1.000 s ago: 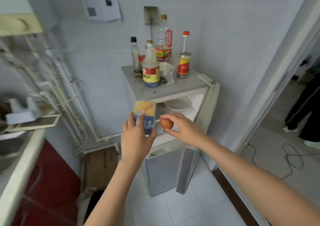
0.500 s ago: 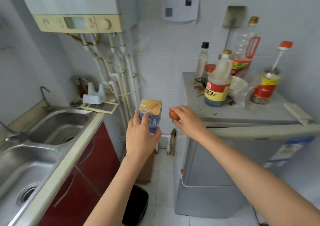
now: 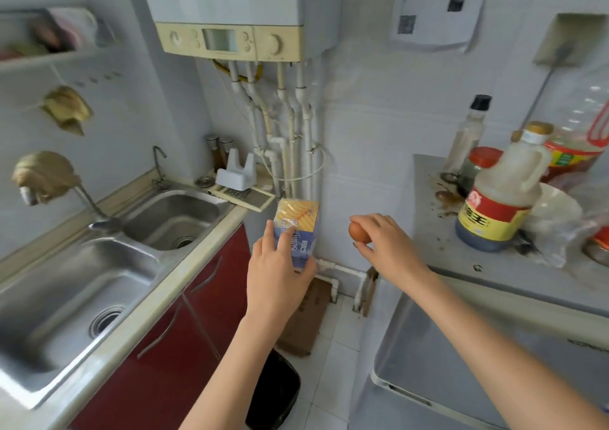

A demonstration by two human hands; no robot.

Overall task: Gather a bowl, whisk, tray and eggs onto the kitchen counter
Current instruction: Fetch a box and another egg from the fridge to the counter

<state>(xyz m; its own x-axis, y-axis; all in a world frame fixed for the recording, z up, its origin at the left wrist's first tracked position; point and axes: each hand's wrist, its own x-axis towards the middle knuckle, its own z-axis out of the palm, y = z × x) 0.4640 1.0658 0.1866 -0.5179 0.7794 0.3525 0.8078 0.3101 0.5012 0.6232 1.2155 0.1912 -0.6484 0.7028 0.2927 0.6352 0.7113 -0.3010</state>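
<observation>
While your left hand (image 3: 276, 274) grips a glossy, perhaps cardboard carton (image 3: 296, 231) mid-frame, your right hand (image 3: 385, 245) pinches a smooth brown egg (image 3: 358, 232).

- Egg (image 3: 359, 232): recorded as plain brown.
- Carton (image 3: 298, 228): upper part is coloured yellow and marked with wavy stripes. Lower part is blue and printed with white characters.
- Cabinet doors (image 3: 184, 324): finished in dark red.
- Sink (image 3: 66, 297): silver-grey steel.
- Worktop (image 3: 184, 268): edged in cream.
- Bin (image 3: 276, 393): black.
- Cardboard box (image 3: 306, 317): brown.
- Large bottle (image 3: 501, 198): dark brown contents are seen through clear plastic. Label is banded red over yellow.
- Jar (image 3: 486, 157): lidded in red.
- Slim bottle (image 3: 481, 103): capped in black.
- Boiler panel (image 3: 230, 42): yellowed cream.
- Fridge (image 3: 494, 347): grey, with a top spotted with brown stains.
- Floor tiles (image 3: 339, 330): white.
</observation>
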